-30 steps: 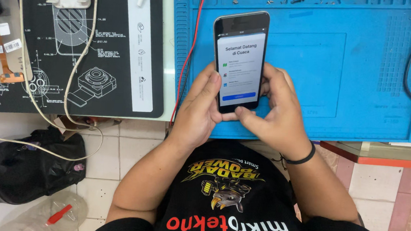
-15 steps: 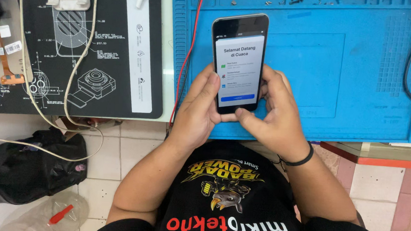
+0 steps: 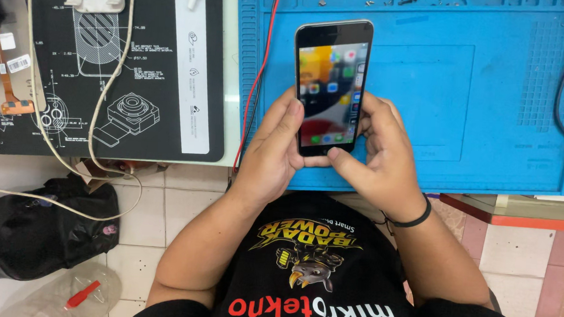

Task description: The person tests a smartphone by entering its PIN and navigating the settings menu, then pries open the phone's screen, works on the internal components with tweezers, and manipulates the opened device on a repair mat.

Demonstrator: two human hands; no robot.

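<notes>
The smartphone (image 3: 331,86) is upright in my view, held above the near edge of the blue work mat (image 3: 495,93), screen facing me and lit with a blurred grid of coloured icons. My left hand (image 3: 270,152) is closed around the phone's left edge and lower corner. My right hand (image 3: 380,158) wraps the right edge, fingers curled against the side, thumb lying across the bottom of the phone just below the screen. A black band sits on my right wrist. A red wire (image 3: 255,91) runs down the mat's left edge. Left of it lies a black diagram mat (image 3: 151,59), crossed by a white cable (image 3: 114,70). A black bag (image 3: 36,228) rests on the tiled floor below the bench's near left corner.
</notes>
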